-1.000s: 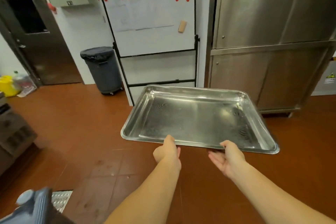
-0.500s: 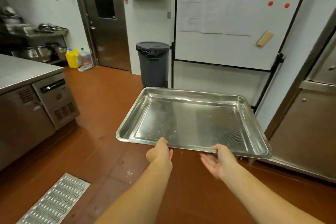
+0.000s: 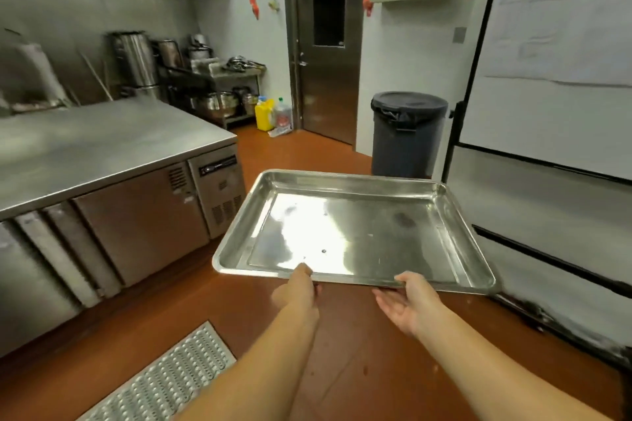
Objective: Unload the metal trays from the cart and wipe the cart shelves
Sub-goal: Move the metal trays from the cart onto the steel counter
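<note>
A shallow rectangular metal tray (image 3: 355, 232) is held level in front of me above the red floor. It is empty and shiny inside. My left hand (image 3: 297, 290) grips the near rim left of the middle, thumb on top. On the same rim further right, my right hand (image 3: 408, 304) holds on with its thumb over the edge and its fingers underneath. The cart is not in view.
A steel counter (image 3: 102, 143) with cabinet doors runs along the left. A floor drain grate (image 3: 164, 383) lies at the lower left. A grey lidded bin (image 3: 407, 133) stands ahead beside a whiteboard on a stand (image 3: 554, 85). A steel door (image 3: 325, 48) is at the back.
My view has swung left with the tray still in both hands. The steel cabinet on the right has left the view and the counter on the left has come in.
</note>
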Tool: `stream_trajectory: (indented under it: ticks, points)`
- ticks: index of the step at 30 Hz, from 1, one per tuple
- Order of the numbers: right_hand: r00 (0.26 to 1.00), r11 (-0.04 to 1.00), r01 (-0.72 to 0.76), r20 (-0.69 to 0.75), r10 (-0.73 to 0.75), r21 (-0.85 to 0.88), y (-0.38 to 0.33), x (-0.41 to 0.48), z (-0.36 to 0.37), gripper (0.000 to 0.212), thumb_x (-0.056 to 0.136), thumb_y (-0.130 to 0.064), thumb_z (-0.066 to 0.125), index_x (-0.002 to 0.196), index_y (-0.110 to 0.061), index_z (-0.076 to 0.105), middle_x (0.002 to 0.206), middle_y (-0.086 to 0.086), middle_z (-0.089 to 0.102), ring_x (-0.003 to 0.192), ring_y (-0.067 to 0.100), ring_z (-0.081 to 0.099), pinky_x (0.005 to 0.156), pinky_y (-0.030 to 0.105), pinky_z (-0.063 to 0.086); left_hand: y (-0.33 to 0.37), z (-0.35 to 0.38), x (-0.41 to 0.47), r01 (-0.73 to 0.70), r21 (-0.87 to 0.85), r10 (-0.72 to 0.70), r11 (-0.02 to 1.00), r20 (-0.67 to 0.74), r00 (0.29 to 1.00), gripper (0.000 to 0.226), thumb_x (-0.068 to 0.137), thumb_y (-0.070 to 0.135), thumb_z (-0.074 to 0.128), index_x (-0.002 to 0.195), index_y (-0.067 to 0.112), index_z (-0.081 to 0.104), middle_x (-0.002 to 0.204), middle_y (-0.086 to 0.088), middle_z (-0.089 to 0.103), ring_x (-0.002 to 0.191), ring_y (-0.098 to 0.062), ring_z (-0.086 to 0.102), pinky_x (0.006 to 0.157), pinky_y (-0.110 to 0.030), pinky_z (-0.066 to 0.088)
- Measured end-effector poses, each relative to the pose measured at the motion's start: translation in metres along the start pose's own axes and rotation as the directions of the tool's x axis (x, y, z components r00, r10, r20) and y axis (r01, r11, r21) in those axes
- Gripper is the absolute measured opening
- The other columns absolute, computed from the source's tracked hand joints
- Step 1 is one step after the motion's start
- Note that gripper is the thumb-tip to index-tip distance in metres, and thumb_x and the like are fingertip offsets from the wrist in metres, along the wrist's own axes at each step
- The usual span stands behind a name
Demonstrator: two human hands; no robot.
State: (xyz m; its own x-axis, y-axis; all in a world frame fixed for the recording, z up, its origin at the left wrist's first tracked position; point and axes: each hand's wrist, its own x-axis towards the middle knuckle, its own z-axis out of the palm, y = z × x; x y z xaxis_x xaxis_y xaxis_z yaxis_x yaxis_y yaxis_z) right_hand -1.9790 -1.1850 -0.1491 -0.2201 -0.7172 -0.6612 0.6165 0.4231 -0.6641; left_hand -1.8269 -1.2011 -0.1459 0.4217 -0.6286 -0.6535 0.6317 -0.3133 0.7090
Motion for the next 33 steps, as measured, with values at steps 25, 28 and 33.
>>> stream_trajectory:
  ticks: [25,28,33]
  points:
    - [0.950,0.916,-0.111,0.230,0.212,-0.386,-0.003,0.235,0.404,0.034,0.089,-0.006,0.049,0.122,-0.002,0.051,0.100,0.023,0.064,0.071,0.030,0.065,0.045,0.028,0.055,0.244,0.061,0.312,-0.090,-0.303,-0.002,0.949,-0.291,0.957,0.012,0.075,-0.002,0.062,0.072,-0.001,0.051,0.070,-0.013,0.056,0.050,-0.021,0.054,0.041,-0.021,0.046]
    - [0.943,0.905,-0.121,0.238,0.234,-0.408,0.005,0.250,0.447,0.036,0.089,-0.005,0.046,0.124,-0.001,0.051,0.087,0.020,0.064,0.069,0.028,0.064,0.044,0.028,0.055,0.274,0.062,0.342,-0.111,-0.301,0.004,0.947,-0.335,0.942,0.014,0.077,-0.001,0.062,0.070,-0.001,0.050,0.069,-0.011,0.053,0.042,-0.019,0.053,0.046,-0.024,0.045]
    - [0.925,0.888,-0.130,0.268,0.268,-0.441,0.018,0.275,0.515,0.033,0.090,-0.006,0.048,0.122,0.001,0.051,0.091,0.021,0.064,0.069,0.028,0.065,0.049,0.029,0.056,0.315,0.060,0.396,-0.134,-0.345,-0.011,0.929,-0.387,0.922,0.015,0.076,-0.002,0.063,0.070,0.001,0.050,0.072,-0.012,0.051,0.044,-0.020,0.054,0.058,-0.029,0.049]
